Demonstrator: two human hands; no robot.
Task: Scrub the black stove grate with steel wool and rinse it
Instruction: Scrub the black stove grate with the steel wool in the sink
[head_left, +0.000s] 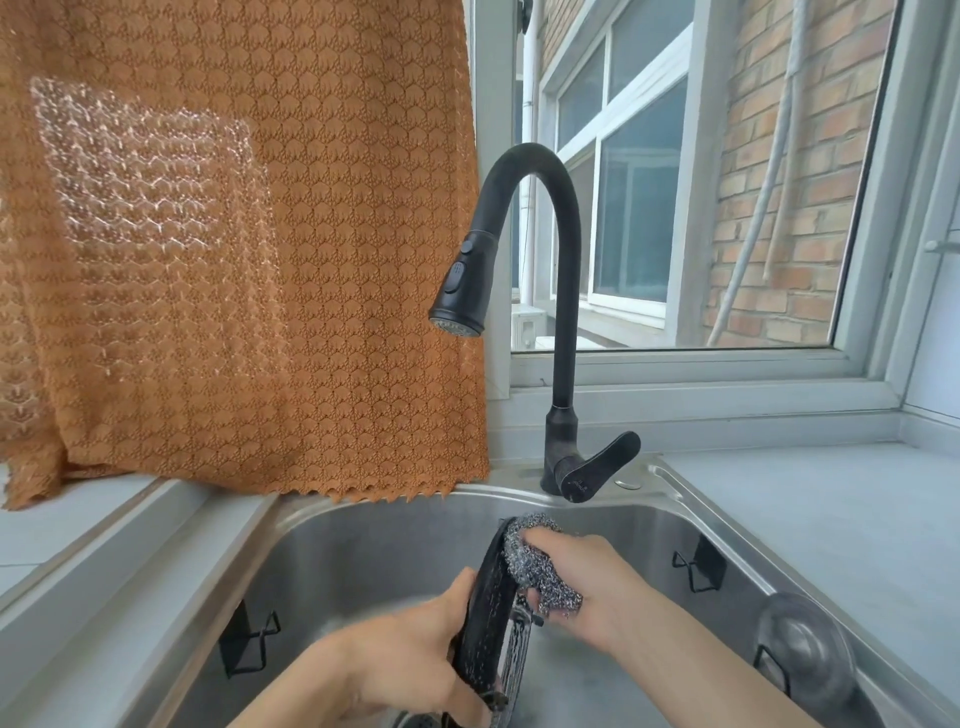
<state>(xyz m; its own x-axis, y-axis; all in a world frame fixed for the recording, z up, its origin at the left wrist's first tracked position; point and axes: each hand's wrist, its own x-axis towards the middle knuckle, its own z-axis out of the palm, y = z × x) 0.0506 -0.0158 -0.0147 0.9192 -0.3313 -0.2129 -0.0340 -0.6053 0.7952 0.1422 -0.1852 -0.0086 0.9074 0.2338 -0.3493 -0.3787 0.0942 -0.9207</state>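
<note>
1. Down in the sink, the left hand is gripping the black stove grate, with its thumb curled up over the near face and its fingers wrapped round the lower edge.
2. Just to the right of that hand, the right hand is clutching a wad of steel wool, its fingers closing over the top of the wad and pressing it against the upper right side of the grate.
3. The grate is standing on edge between the two hands, leaning slightly away from the person, so it is showing mainly as a narrow dark band. Its surface is looking matte black and speckled with wet flecks, and a paler, foamy streak is running down the side below the right hand.
4. Above and beyond both hands, a black faucet is arching over the basin with its spray head pointing down and to the left; no stream is showing from it.
5. Left of and above the left hand, an orange knitted cloth is hanging down to the sink's back rim.
6. The bottom of the grate is running out of the frame beneath the left hand, so its full shape is not making itself out. The right hand's fingertips are being hidden by the wool, and the left hand's fingers are lying behind the grate.
</note>
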